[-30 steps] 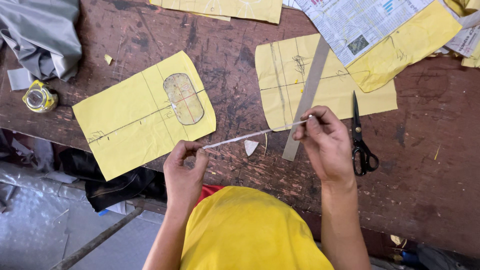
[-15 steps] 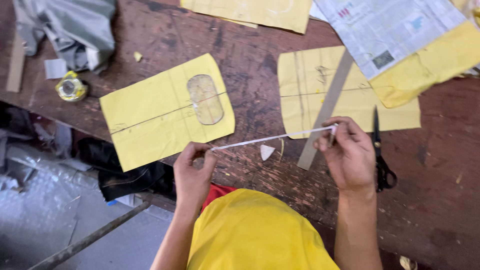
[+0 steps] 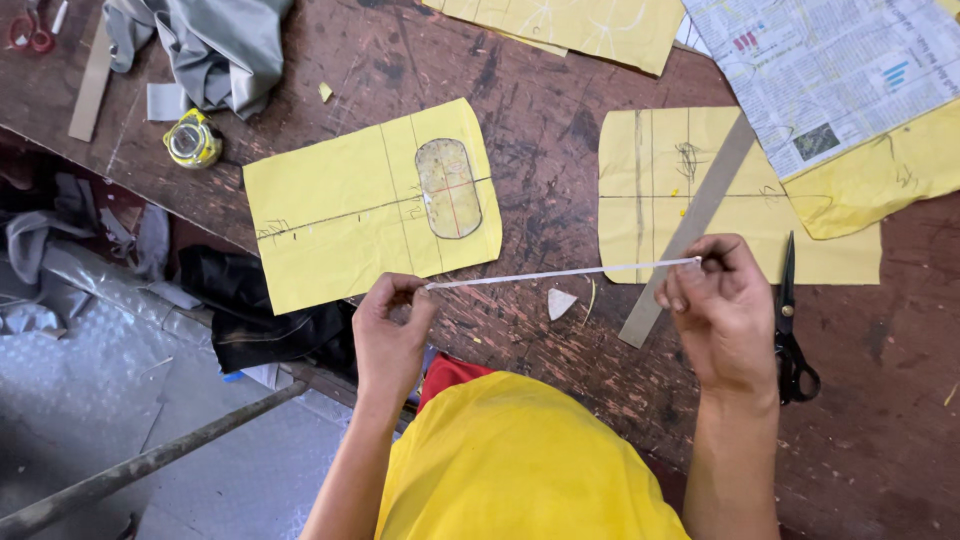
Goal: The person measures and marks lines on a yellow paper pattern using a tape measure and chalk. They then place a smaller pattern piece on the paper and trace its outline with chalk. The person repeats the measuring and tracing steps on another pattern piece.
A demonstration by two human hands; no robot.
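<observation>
Crosswise, thin white strip (image 3: pixel 560 273) taut left-to-right, ends pinched in left hand (image 3: pixel 390 335) and right hand (image 3: pixel 725 310).

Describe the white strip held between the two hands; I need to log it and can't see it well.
The white strip is thin, narrow and flat, like paper or tape. It is stretched taut and nearly level above the worn wooden table, its right end slightly higher. The left hand pinches one end, the right hand the other. It crosses the grey ruler.

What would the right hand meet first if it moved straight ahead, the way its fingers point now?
Probably the grey ruler, lying just beyond the right hand on the yellow paper. Height above the table is unclear.
</observation>
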